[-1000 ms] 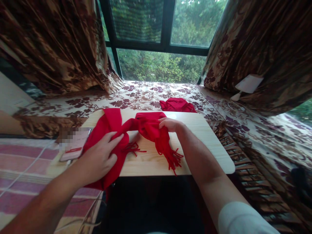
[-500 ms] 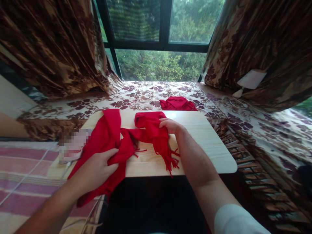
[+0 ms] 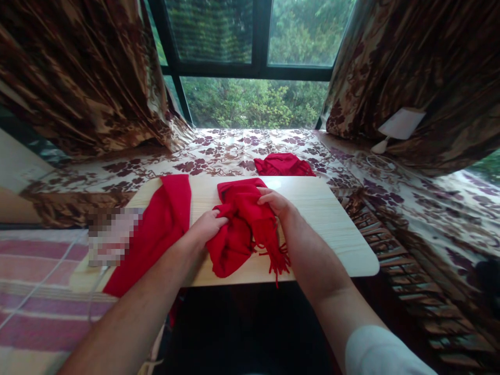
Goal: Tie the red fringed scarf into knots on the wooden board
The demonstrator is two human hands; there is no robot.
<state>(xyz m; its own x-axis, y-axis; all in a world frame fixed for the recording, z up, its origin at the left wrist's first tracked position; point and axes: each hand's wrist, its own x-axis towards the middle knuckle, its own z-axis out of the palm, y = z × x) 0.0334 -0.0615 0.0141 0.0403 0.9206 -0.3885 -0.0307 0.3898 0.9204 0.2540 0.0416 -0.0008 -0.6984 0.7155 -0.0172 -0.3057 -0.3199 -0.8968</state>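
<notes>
A red scarf lies bunched on the pale wooden table, its fringe hanging toward the near edge. My left hand grips the left side of the bunch, fingers closed on the cloth. On the bunch's upper right, my right hand is closed on the scarf near the fringed end. Another stretch of red cloth spreads over the table's left part, partly behind my left forearm; whether it joins the bunch cannot be seen.
Beyond the table, another red cloth rests on the flowered window seat. A blurred flat object with a cable sits at the table's left edge. A white lamp stands at the right, and a striped bed cover lies at the left.
My left hand has moved right and away from me, bringing scarf cloth to the bunch beside my right hand. My right hand has barely moved.
</notes>
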